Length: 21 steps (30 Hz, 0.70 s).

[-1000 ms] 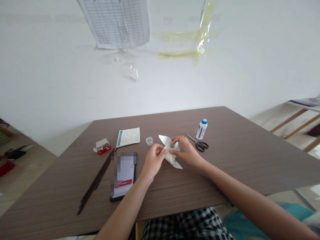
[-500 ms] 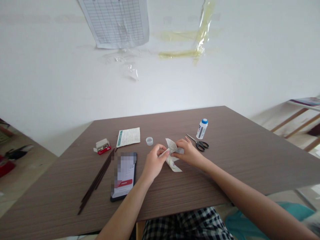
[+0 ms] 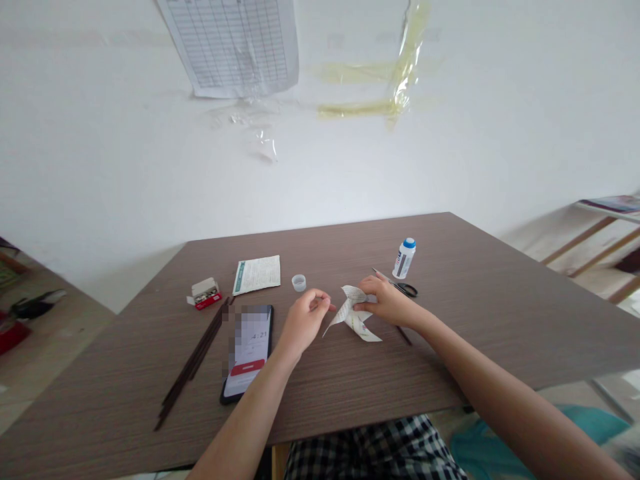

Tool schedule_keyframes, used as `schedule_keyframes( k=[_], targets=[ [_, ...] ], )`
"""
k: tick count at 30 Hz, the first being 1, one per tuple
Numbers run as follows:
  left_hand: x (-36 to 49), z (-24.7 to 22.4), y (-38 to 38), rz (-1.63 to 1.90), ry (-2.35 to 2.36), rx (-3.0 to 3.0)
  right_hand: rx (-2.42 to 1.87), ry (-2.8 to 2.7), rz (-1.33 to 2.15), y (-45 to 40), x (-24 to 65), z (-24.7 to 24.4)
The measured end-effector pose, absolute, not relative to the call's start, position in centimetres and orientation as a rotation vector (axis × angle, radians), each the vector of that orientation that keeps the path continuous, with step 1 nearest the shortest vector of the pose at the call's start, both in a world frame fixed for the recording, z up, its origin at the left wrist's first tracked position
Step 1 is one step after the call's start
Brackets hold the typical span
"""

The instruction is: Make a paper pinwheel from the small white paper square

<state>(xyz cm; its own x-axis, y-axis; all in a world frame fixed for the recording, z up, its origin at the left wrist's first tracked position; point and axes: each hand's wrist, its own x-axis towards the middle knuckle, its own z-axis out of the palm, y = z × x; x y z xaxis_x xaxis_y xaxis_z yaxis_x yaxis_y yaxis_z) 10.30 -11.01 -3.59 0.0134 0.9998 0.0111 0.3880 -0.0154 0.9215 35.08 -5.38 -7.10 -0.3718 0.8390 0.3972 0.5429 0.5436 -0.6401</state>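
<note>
A folded printed paper piece (image 3: 363, 327), shaped like a pinwheel with curled blades, is held by my right hand (image 3: 385, 301), whose fingers are closed on its right side. Just left of the paper is my left hand (image 3: 307, 319), with thumb and fingertips pinched together; whatever may be between them is too small to make out. A thin dark stick (image 3: 405, 336) shows under my right wrist. Black-handled scissors (image 3: 409, 289) lie partly hidden behind my right hand.
On the brown table (image 3: 475, 300) are a white bottle with blue cap (image 3: 405, 259), a clear round cap (image 3: 299, 283), a printed sheet (image 3: 257, 274), a small red box (image 3: 206, 294), dark sticks (image 3: 193, 363) and a phone (image 3: 247, 353).
My left hand has come off the paper and moved slightly left. The paper, in my right hand, has shifted right and spread its blades. A dark stick now shows below my right wrist.
</note>
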Motion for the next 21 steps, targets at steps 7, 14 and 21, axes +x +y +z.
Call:
schedule_keyframes(
  k=[7, 14, 21],
  targets=[
    [10.0, -2.6, -10.4, 0.939, 1.552, 1.644, -1.188, -2.02, 0.719, -4.5, 40.0, -4.9],
    [13.2, -4.1, -11.3, 0.582, 1.64, 2.138, -1.3, -1.736, 0.658, -4.3, 42.5, -4.5],
    [15.4, -4.6, -7.1, 0.347, 1.543, 2.457, -1.247, -1.618, 0.828, -4.4, 42.7, -4.3]
  ],
)
